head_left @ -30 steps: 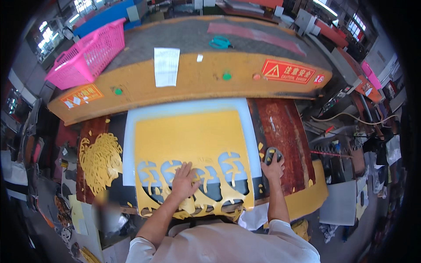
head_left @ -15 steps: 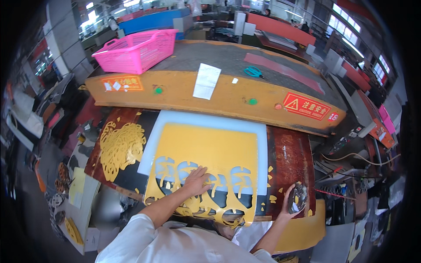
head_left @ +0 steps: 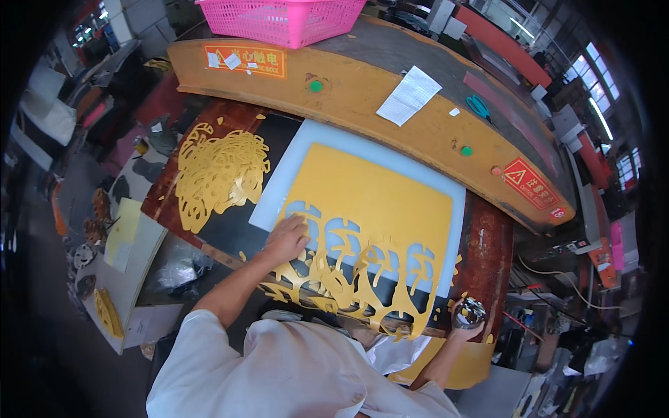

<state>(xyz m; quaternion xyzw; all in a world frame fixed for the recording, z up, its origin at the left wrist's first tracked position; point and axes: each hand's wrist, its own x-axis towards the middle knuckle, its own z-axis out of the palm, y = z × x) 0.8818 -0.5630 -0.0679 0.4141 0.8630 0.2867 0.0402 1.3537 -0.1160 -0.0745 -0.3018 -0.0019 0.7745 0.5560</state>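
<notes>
Steadying the yellow sheet [head_left: 376, 188] looks like the job of the left hand [head_left: 287, 239]. It is best done palm low with an even push, since the near part is cut into thin strips that would likely buckle under a sideways drag. Weight goes better on the solid material ahead and to the right of that grip than on the narrow webs nearer the body. The right hand [head_left: 465, 333] would do well to keep the dark rounded object [head_left: 470, 312] clear of the sheet, just to that grip's left.

The left grip is loose: fingers near one another, slightly bent, resting on the sheet's left edge without pinching it. The right grip is wrapped about the dark object, as wide as its girth; glare there makes its kind hard to tell. The sheet lies between and ahead of both grips, partly on a pale board [head_left: 275, 195] on the table [head_left: 488, 244]. A pile of yellow cut pieces [head_left: 216, 174] sits ahead and left of the left grip; small yellow scraps [head_left: 458, 258] lie ahead of the right.
</notes>
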